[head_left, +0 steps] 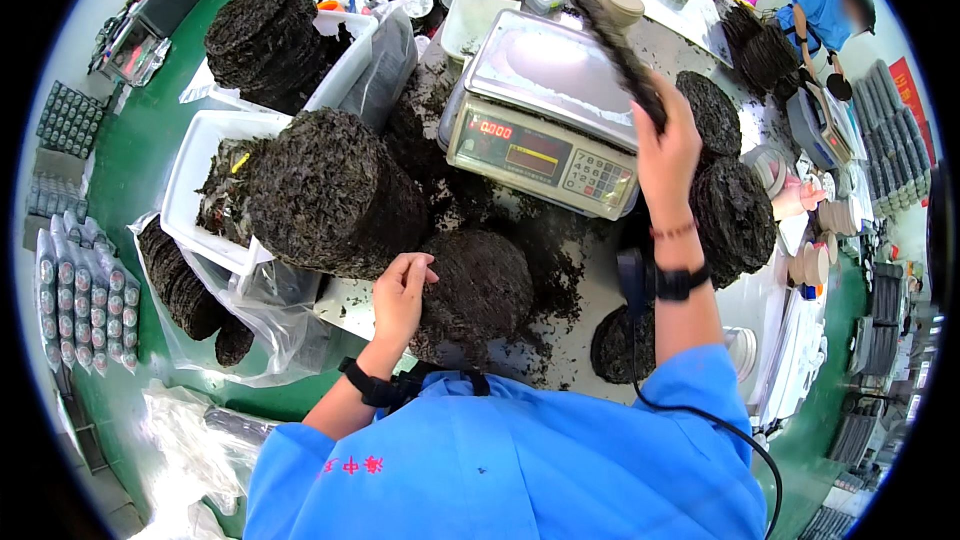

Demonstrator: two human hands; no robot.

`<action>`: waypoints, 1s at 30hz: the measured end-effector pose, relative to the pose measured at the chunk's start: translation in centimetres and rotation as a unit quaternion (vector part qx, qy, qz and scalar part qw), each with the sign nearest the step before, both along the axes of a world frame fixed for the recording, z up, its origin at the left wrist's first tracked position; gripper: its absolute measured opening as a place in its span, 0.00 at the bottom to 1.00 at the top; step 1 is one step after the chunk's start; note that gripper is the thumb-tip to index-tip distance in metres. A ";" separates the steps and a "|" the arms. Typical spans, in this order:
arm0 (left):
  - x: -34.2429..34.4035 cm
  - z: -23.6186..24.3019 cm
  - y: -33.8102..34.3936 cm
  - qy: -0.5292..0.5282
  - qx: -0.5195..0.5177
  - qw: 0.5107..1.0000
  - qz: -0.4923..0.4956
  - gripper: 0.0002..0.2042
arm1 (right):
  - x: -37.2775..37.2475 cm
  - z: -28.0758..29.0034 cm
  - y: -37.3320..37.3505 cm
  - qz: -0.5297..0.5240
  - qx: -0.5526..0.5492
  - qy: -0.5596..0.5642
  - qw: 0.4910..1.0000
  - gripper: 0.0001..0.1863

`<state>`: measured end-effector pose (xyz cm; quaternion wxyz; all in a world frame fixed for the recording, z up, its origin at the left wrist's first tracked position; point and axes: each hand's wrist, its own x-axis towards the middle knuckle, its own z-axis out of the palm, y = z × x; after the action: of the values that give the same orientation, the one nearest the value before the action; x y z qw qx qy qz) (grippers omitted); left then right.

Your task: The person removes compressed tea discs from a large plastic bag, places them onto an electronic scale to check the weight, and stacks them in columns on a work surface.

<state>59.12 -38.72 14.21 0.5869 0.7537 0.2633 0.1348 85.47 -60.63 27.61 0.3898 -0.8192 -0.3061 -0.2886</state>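
My right hand (pixel 668 155) is raised at the right side of a digital scale (pixel 540 157) and grips a dark dried seaweed disc (pixel 612 40). That disc is tilted nearly edge-on above the scale's metal pan (pixel 550 55) and blurred by motion. Close to my body, my left hand (pixel 400 295) has its fingers drawn together beside a flat seaweed disc (pixel 475 285) on the table. Whether a small scrap is pinched there cannot be made out. Just beyond the left hand stands a thick stack of seaweed discs (pixel 325 190).
White bins (pixel 190 165) with seaweed stand at the left. More seaweed stacks (pixel 735 220) sit right of the scale, near a round disc (pixel 612 345). Loose crumbs (pixel 550 270) litter the table. A cable runs along my right arm. A co-worker (pixel 825 20) stands at the far right.
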 end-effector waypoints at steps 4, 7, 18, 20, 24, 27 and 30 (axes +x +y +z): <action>1.5 1.4 -1.0 0.014 0.059 0.998 0.017 0.10 | 3.8 -4.1 3.0 0.021 -0.233 -0.098 0.967 0.25; 1.2 1.7 -0.8 0.047 0.126 0.990 0.034 0.10 | -5.1 -4.5 6.1 0.236 -0.151 0.172 0.944 0.20; 2.7 5.7 -0.7 -0.111 0.242 0.961 -0.073 0.14 | -5.5 -1.1 1.6 0.313 -0.082 0.491 0.809 0.25; 2.1 6.6 -0.2 -0.137 0.263 0.951 -0.081 0.12 | -0.7 0.2 0.4 0.219 0.127 0.383 0.888 0.23; 2.2 5.8 -0.3 -0.114 0.223 0.962 -0.112 0.08 | 7.3 2.0 1.2 0.101 0.363 0.347 0.859 0.22; 2.0 4.4 -0.6 -0.104 0.213 0.962 -0.136 0.06 | 12.0 -2.5 3.0 0.097 0.328 0.395 0.853 0.22; 1.3 3.6 -0.3 -0.077 0.209 0.963 -0.154 0.05 | 13.8 -7.2 3.1 -0.041 0.075 0.251 0.964 0.15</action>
<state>60.40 -38.99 17.79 0.4480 0.8786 0.0643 0.1523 99.26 -57.58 20.36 0.5020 -0.8458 -0.1420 -0.1112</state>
